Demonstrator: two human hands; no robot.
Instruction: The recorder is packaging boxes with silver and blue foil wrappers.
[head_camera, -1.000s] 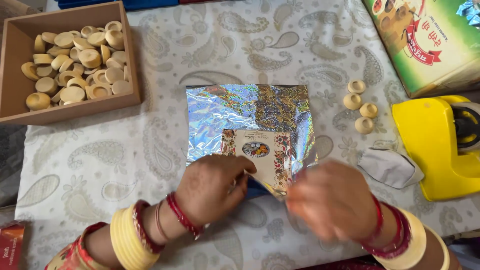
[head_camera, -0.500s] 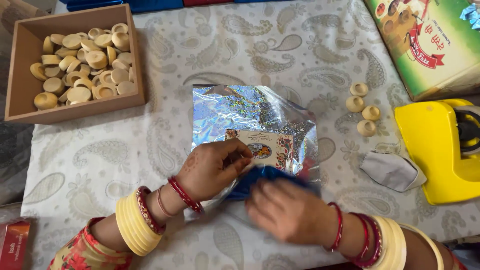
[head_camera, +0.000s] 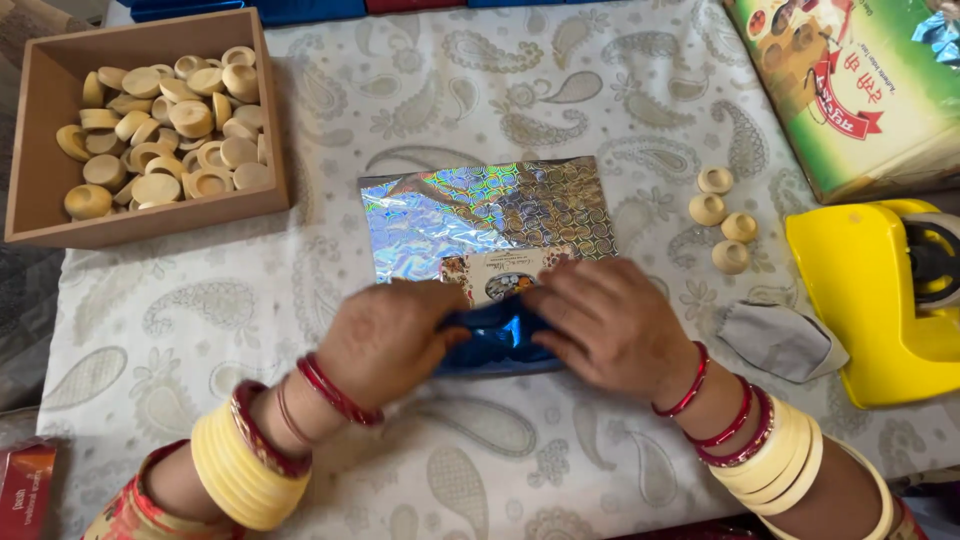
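Note:
A sheet of shiny holographic wrapping foil (head_camera: 480, 215) lies flat on the paisley tablecloth (head_camera: 480, 90). Its near edge is folded up, showing the blue underside (head_camera: 497, 338). A small printed card or box (head_camera: 505, 277) lies on the foil, partly hidden by my fingers. My left hand (head_camera: 390, 340) and my right hand (head_camera: 610, 325) both pinch the blue fold from either side, fingers closed on it. Both wrists carry red and cream bangles.
A wooden tray (head_camera: 40, 160) with several round wooden pieces sits at the far left. Several loose wooden discs (head_camera: 725, 215) lie right of the foil. A yellow tape dispenser (head_camera: 875, 290), a grey cloth (head_camera: 785, 340) and a printed green carton (head_camera: 860, 80) are on the right.
The near edge of the foil has been folded up over the card, showing blue. My right hand moved left and forward onto the fold; my left hand shifted down beside it.

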